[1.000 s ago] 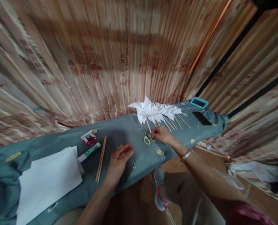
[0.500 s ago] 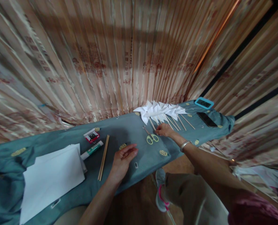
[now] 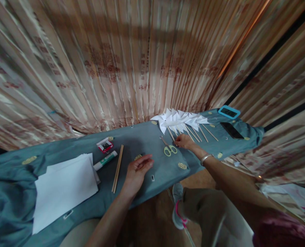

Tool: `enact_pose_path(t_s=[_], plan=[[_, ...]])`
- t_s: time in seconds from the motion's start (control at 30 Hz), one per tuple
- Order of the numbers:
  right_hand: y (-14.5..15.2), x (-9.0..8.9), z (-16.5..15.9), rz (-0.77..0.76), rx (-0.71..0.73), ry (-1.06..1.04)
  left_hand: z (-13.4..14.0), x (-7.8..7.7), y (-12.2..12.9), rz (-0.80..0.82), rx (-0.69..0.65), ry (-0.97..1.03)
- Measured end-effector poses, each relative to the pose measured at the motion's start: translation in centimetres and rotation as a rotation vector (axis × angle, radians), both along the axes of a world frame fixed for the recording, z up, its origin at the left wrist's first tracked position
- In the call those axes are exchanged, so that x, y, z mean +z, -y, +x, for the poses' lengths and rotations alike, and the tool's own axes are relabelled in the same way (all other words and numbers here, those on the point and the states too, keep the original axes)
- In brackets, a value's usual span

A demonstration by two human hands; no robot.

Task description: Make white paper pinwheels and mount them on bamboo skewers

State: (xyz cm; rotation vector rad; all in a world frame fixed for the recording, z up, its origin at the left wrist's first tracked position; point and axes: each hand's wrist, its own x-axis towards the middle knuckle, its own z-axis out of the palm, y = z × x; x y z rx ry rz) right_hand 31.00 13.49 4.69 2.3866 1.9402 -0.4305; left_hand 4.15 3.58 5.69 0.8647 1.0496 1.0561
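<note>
White paper pinwheels (image 3: 183,119) lie overlapping in a row along the far side of the table, their thin wooden sticks pointing toward me. My right hand (image 3: 184,141), with a bracelet at its wrist, pinches the lower end of the leftmost pinwheel's stick (image 3: 170,133). Just left of those fingers rest scissors (image 3: 170,150) with pale green handles. My left hand (image 3: 138,171) hovers over the cloth, palm turned inward, fingers loosely bent and thumb apart, with nothing in it. A pair of loose wooden sticks (image 3: 118,168) lies to its left.
A stack of white paper (image 3: 66,192) covers the table's left part, beside a glue stick (image 3: 105,160) and a small red-and-white box (image 3: 105,145). A blue-framed device (image 3: 229,112) and a dark phone-like slab (image 3: 231,130) lie at the right end. Behind hangs a patterned curtain (image 3: 132,61).
The view has shifted slightly, so the table's things appear a little further right. Both hands keep nearly the same places, the right one still at the leftmost pinwheel's stick.
</note>
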Motion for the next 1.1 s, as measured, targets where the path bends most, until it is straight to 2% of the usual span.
enact_pose_path(t_s=[0.17, 0.27, 0.37, 0.5, 0.6, 0.73, 0.9, 1.1], plan=[[1.1, 0.6, -0.3, 0.098, 0.016, 0.112, 0.1, 0.0, 0.1, 0.046, 0.002, -0.007], [2.0, 1.3, -1.8, 0.172, 0.036, 0.146, 0.3, -0.1, 0.3, 0.078, -0.007, -0.038], [2.6, 1.4, -5.4, 0.21, 0.144, 0.089, 0.6, -0.2, 0.5, 0.118, -0.022, -0.071], [2.7, 0.6, -12.6, 0.207, 0.423, -0.097, 0.6, 0.2, 0.7, 0.226, -0.016, -0.146], [1.9, 0.4, -17.8, 0.233, 0.579, -0.219, -0.1, 0.7, 0.6, 0.315, 0.008, -0.193], [-0.4, 0.8, -22.9, 0.299, 0.714, -0.31, -1.6, 1.3, 0.2, 0.329, 0.057, -0.235], [-2.6, 0.4, -26.1, 0.329, 0.825, -0.335, -3.2, 1.3, 0.3, 0.343, 0.104, -0.244], [-3.3, -0.6, -27.3, 0.388, 0.84, -0.323, -4.3, 0.7, 0.8, 0.3, 0.118, -0.187]])
